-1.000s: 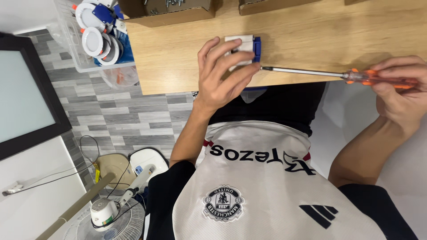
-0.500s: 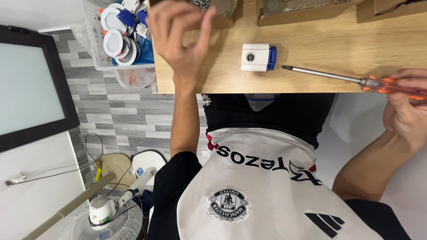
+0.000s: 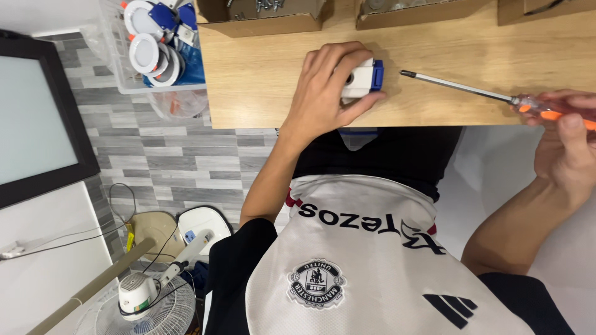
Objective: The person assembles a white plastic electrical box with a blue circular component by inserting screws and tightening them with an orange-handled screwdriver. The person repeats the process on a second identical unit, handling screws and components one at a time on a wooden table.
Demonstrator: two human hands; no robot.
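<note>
**Hands on a small white module and a screwdriver**

Head view: the left hand (image 3: 326, 93) lies on the wooden desk (image 3: 261, 80), its fingers clamped around a small white-and-blue module (image 3: 363, 79) near the desk's front edge. The right hand (image 3: 568, 139) grips the orange-handled screwdriver (image 3: 496, 96), whose tip points at the module, just apart from it. Cardboard boxes (image 3: 261, 15) line the desk's far side.
</note>
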